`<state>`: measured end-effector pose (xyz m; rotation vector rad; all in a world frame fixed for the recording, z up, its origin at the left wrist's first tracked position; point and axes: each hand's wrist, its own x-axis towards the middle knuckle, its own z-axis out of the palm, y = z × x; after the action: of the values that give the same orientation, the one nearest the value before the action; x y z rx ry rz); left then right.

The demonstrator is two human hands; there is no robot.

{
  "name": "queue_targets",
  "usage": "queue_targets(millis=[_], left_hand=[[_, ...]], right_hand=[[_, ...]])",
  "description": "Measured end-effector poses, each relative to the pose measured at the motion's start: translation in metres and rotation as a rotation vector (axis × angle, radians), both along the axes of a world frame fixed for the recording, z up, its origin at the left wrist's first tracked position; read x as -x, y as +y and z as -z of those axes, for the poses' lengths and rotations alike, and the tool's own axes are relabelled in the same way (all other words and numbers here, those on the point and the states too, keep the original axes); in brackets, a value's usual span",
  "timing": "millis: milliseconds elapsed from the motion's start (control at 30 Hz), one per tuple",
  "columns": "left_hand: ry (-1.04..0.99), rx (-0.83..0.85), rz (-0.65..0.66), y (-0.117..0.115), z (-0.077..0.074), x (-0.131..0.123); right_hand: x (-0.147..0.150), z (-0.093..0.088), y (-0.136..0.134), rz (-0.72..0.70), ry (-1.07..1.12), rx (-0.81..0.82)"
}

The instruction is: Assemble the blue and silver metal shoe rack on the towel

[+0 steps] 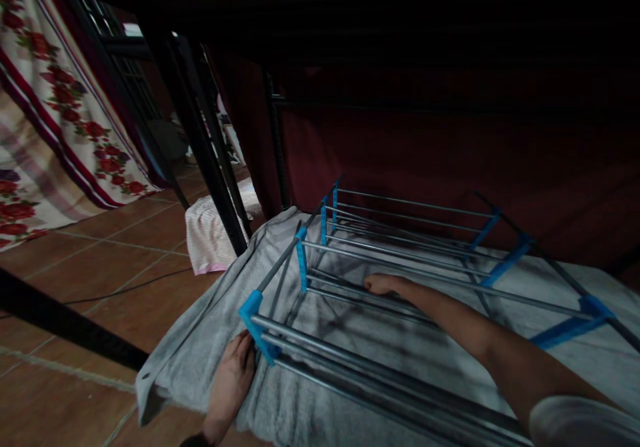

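A shoe rack (380, 258) of grey metal tubes with blue plastic brackets lies on a grey blanket (200, 360). My left hand (234, 372) is at the rack's near left corner, its fingers bent against the lower part of the blue bracket (260, 327); the fingertips are partly hidden. Between the upper tubes my right arm reaches down into the rack. There my right hand (384, 284) is closed round a low tube toward the left end, with most of its fingers out of sight.
Dark bed posts (200, 120) rise at the left, and a dark overhead structure (380, 14) hangs low above. A maroon cloth (425, 154) covers the back. Leftward are a tiled floor (115, 260), a striped cloth (210, 234), a thin cable (130, 288) and a hanging floral blanket (75, 107).
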<state>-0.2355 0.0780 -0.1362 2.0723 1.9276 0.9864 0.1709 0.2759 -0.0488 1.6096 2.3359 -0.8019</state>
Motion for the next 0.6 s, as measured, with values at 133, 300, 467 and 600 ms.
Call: queue_targets(millis=[133,300,467,600], left_hand=[[0.008,-0.002,-0.003,0.001,-0.002,-0.001],[0.036,-0.021,0.018,0.0,-0.004,-0.002],[0.061,-0.066,0.014,0.001,-0.002,-0.002],[0.077,-0.092,0.022,0.002,0.001,-0.001]], right_hand=[[-0.006,-0.007,-0.009,-0.02,0.009,-0.144],[-0.002,-0.026,-0.029,-0.063,0.016,-0.286],[0.006,-0.048,-0.044,-0.061,-0.017,-0.361],[0.0,-0.057,-0.06,-0.038,-0.042,-0.387]])
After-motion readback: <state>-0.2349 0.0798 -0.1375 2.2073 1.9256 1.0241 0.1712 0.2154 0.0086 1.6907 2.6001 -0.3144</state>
